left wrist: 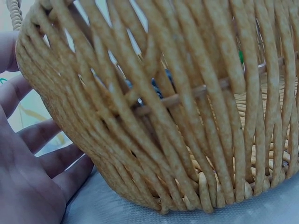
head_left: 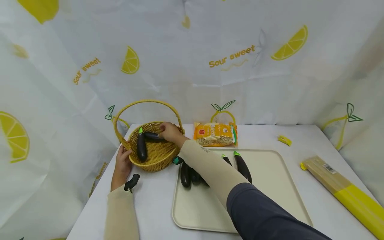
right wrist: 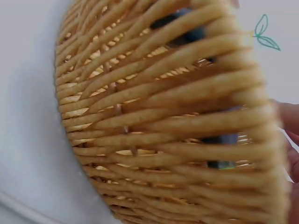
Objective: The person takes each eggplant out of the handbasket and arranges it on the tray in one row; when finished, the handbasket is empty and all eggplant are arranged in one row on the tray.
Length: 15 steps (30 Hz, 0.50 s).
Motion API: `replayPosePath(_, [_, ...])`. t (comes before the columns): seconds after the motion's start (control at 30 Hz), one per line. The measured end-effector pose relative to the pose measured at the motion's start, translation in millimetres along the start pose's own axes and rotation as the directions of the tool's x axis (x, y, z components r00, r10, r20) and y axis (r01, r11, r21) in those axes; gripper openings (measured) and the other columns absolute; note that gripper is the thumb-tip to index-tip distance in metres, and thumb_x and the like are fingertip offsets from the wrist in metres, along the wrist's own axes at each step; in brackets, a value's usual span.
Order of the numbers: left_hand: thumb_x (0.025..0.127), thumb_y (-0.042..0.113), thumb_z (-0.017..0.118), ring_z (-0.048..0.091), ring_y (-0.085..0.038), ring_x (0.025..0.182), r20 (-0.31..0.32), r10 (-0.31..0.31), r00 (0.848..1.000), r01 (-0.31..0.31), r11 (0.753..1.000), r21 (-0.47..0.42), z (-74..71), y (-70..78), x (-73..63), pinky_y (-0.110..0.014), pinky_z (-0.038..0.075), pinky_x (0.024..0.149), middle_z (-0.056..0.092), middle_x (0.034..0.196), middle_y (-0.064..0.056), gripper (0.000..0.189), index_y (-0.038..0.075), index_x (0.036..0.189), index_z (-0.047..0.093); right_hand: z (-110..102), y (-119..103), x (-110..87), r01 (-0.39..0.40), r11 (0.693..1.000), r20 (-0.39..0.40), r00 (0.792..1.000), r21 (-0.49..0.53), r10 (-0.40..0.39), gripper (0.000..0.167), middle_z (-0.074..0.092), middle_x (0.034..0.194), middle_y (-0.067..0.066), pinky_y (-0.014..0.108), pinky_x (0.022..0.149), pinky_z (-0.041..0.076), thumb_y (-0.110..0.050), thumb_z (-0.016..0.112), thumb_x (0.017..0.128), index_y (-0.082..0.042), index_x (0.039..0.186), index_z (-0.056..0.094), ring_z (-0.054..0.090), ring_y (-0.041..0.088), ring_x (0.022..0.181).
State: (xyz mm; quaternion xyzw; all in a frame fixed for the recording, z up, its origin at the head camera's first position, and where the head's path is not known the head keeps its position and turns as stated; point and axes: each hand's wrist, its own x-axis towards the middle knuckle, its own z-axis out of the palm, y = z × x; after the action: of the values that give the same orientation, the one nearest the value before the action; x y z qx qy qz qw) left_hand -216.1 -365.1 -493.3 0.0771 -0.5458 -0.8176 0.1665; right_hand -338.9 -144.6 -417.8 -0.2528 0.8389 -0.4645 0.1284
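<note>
A woven basket (head_left: pixel 159 165) with a tall arched handle stands at the table's left rear. My left hand (head_left: pixel 122 163) grips its left side near the foot of the handle; in the left wrist view the fingers of that left hand (left wrist: pixel 32 158) lie against the weave. Over the basket's right rim reaches my right hand (head_left: pixel 172 132), pinching one end of a dark eggplant (head_left: pixel 152 136) inside. Another eggplant (head_left: pixel 141 146) with a green stem lies in the basket's left part. In the right wrist view the basket wall (right wrist: pixel 154 107) hides most of the right hand.
A beige tray (head_left: pixel 270 186) carries several more eggplants (head_left: pixel 242 166), partly behind my right forearm. Behind it lies an orange food bag (head_left: pixel 215 134). A small yellow packet (head_left: pixel 284 140) and a long yellow-ended noodle pack (head_left: pixel 339 186) are on the right. A printed curtain backs the table.
</note>
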Motion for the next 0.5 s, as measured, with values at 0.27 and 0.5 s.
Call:
replayPosePath(0.27, [0.099,-0.002,0.041,0.045,-0.015,0.113,0.022,0.036,0.999,-0.036,0.999,0.018,1.5,0.0,-2.7,-0.025,0.039,0.092,0.047,0.127,-0.004,0.037,0.011,0.134,0.044,9.2,6.2,7.6,-0.025,0.975,0.067,0.997,-0.22,0.041,0.048,0.055,0.129,0.008,0.032,0.081,0.048,-0.01,0.07,0.089,-0.007,0.134,0.053,0.055,0.022,0.113])
replayPosePath(0.5, [0.099,-0.004,0.04,0.047,-0.015,0.108,0.039,0.05,0.998,-0.05,0.999,-0.011,0.8,0.3,-3.0,-0.024,0.042,0.088,0.049,0.124,-0.005,0.037,0.009,0.133,0.045,12.4,14.1,16.6,-0.052,0.953,0.105,0.991,-0.299,0.087,0.022,0.052,0.097,0.003,0.029,0.055,0.029,0.005,0.052,0.092,-0.009,0.106,0.059,0.036,0.013,0.07])
